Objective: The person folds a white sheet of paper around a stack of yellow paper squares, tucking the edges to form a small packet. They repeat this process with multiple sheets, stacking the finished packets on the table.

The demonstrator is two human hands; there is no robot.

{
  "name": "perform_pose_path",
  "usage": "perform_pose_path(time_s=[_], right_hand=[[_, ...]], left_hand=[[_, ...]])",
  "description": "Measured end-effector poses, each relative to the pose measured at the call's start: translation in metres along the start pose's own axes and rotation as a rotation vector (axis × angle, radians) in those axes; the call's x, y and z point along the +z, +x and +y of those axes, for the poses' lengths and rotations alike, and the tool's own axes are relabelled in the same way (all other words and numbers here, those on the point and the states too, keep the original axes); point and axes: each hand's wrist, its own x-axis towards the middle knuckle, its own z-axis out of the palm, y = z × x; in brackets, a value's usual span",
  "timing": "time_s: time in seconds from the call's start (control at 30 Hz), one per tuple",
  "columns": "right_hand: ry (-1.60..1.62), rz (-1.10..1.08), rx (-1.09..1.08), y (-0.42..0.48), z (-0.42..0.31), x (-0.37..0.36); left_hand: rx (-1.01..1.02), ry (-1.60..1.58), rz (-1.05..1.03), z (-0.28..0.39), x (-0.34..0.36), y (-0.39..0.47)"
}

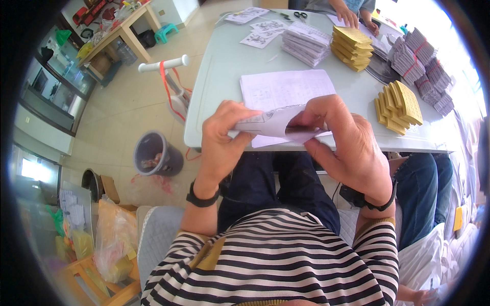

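Observation:
Between my two hands a folded white printed paper packet [270, 123] is held above the table's near edge. My left hand [226, 137] pinches its closed left end between thumb and fingers. At the right end the paper gapes open, and my right hand [344, 141] grips it there, with fingertips partly inside the opening. Something dark and brownish shows within, too shaded to name. Flat on the table behind the packet lies a stack of printed white sheets [287, 86], its near part hidden by the packet and my hands.
A bundle of folded white packets [306, 44] stands beside a yellow paper stack [351, 48]; another yellow stack [400, 107] lies right. Banded grey bundles [415, 57] sit behind it. Scissors [300, 15] lie at the far edge near another person's hand [346, 17]. A bin [157, 155] stands left.

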Motion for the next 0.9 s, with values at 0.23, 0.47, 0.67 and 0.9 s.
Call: perform_pose_path(time_s=[0.23,0.47,0.67,0.9], right_hand=[[-0.174,0.054,-0.141,-0.002,0.010,0.000],[-0.259,0.051,-0.263,0.001,0.009,-0.005],[-0.207,0.032,-0.206,-0.004,0.003,-0.007],[-0.180,0.070,-0.138,-0.003,0.005,-0.001]], left_hand=[[-0.156,-0.101,-0.033,0.007,0.007,-0.004],[-0.154,-0.163,-0.035,0.011,0.013,-0.002],[-0.144,-0.165,-0.006,0.009,0.020,-0.002],[-0.171,-0.166,-0.006,0.012,0.025,0.003]])
